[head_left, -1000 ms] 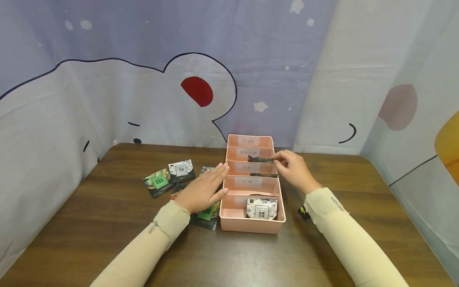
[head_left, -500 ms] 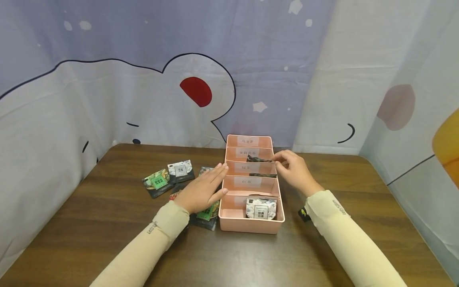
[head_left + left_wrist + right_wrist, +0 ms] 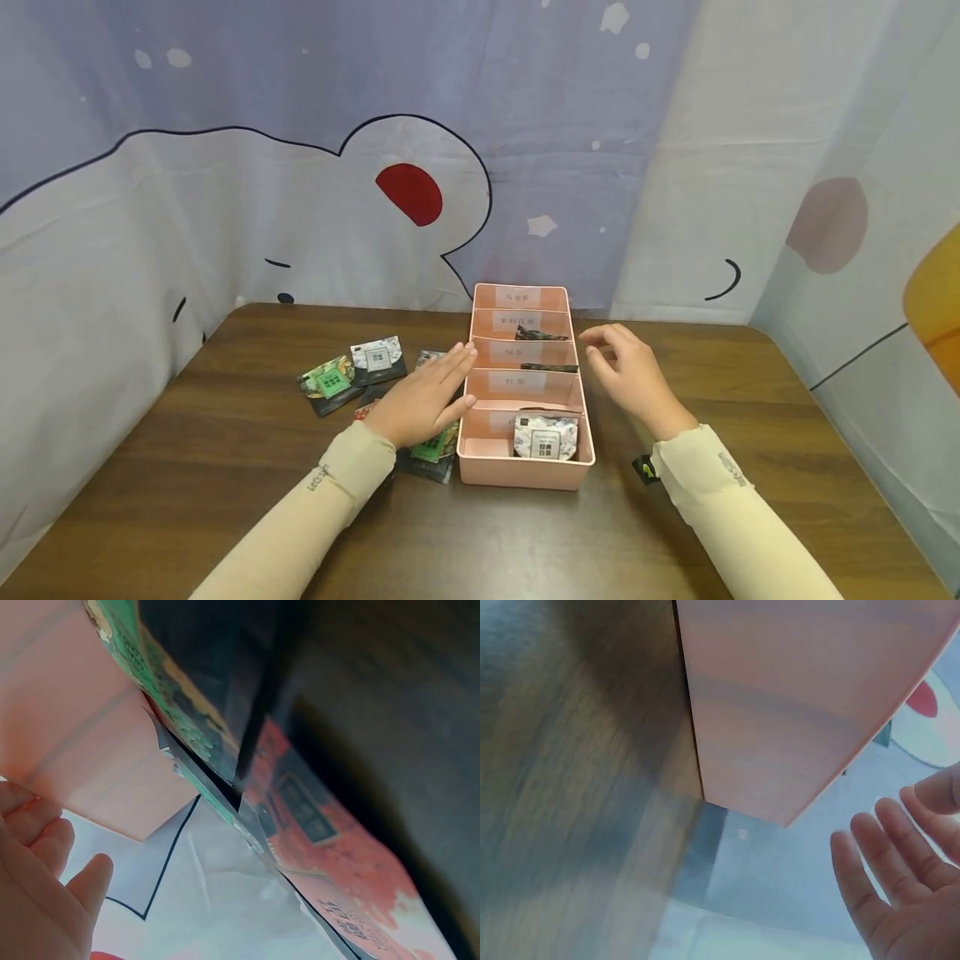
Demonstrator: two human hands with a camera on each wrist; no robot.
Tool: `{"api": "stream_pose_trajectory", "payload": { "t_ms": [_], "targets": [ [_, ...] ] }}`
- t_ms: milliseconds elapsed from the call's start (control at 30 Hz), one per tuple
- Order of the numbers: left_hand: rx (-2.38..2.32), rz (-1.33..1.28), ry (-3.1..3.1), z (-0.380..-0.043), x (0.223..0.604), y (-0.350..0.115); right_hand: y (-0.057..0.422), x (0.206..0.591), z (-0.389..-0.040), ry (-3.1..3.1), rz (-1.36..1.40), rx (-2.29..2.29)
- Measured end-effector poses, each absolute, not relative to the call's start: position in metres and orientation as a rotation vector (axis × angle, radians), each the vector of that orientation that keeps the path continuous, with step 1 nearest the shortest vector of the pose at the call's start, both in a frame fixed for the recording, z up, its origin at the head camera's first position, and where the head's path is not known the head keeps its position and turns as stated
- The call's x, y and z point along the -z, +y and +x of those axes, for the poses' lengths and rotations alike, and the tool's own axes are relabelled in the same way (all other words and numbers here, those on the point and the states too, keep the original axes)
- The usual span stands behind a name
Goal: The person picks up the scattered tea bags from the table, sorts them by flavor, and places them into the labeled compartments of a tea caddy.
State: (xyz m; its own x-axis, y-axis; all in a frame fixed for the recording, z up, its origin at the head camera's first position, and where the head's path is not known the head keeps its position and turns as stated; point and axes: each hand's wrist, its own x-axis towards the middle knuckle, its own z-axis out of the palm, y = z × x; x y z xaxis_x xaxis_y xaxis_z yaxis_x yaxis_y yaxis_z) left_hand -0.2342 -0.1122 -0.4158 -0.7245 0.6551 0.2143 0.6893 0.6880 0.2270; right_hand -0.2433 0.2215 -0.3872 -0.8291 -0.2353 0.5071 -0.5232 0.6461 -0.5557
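Observation:
A pink divided box (image 3: 525, 473) with paper labels stands mid-table. A white-patterned tea sachet (image 3: 546, 437) leans upright in its front compartment. One dark sachet (image 3: 542, 333) sticks up in the second compartment from the back; another dark sachet (image 3: 550, 367) shows its top edge in the one before it. My left hand (image 3: 426, 396), fingers straight, is at the box's left rim, over loose sachets. My right hand (image 3: 630, 375) is just right of the box, apart from it, fingers loosely bent and holding nothing. In the right wrist view, the right hand (image 3: 911, 889) shows empty beside the box's side.
Left of the box lie a green-labelled sachet (image 3: 330, 383), a white-topped sachet (image 3: 378, 358) and others partly under the left hand. A red sachet (image 3: 315, 832) fills part of the left wrist view. A small black item (image 3: 645, 469) lies by the right sleeve. A curtain (image 3: 300, 192) hangs behind.
My right hand has let go of the dark sachet in the second compartment from the back and moved right, off the box. The left hand stays at the left rim.

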Motion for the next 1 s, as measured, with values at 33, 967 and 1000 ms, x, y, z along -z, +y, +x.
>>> {"api": "stream_pose_trajectory", "payload": {
  "t_ms": [33, 967, 1000],
  "targets": [
    [0.443, -1.111, -2.781, -0.234, 0.416, -0.112, 0.221, 0.387, -0.240, -2.477, 0.608, -0.985],
    [0.391, -1.060, -2.818, -0.230, 0.409, -0.111, 0.217, 0.406, -0.196, -2.880, 0.625, -0.548],
    [0.387, -1.055, -2.818, -0.229, 0.409, -0.111, 0.217, 0.407, -0.195, -2.881, 0.626, -0.556]
  ]
}}
